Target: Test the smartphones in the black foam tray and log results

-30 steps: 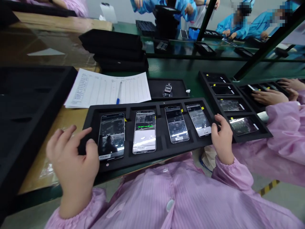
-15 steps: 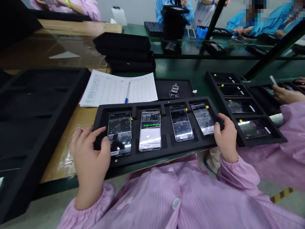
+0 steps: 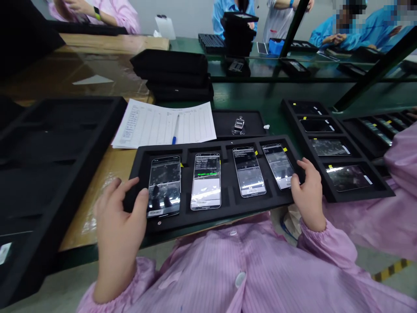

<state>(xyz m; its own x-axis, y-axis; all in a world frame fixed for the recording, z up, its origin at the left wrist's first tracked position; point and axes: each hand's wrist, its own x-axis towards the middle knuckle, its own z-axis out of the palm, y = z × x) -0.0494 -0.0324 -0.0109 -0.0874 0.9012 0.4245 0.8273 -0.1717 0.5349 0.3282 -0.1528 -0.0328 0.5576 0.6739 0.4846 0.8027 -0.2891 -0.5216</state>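
A black foam tray (image 3: pixel 228 206) lies in front of me with several smartphones in its slots. The leftmost phone (image 3: pixel 164 187) has a lit, reflective screen. Next to it, a phone (image 3: pixel 206 182) shows green text above a white lower half. The third phone (image 3: pixel 249 171) and the rightmost phone (image 3: pixel 278 166) have dark tops and paler lower parts. My left hand (image 3: pixel 122 221) is at the tray's left end, thumb and index finger spread. At the right end, my right hand (image 3: pixel 308 191) has its thumb by the rim and fingers apart. Neither hand grips a phone.
Paper forms (image 3: pixel 163 126) with a blue pen (image 3: pixel 175 130) lie behind the tray. A small tray (image 3: pixel 254 121) holds a clear-and-metal piece (image 3: pixel 239 124). Another phone tray (image 3: pixel 358 198) stands right, beside a co-worker's pink sleeve (image 3: pixel 404 152). Large black trays (image 3: pixel 107 130) stand left.
My left hand has shifted slightly left, away from the leftmost phone. The first and third phones' screens have changed, their lower parts now paler. The co-worker's hand with a white stick has withdrawn.
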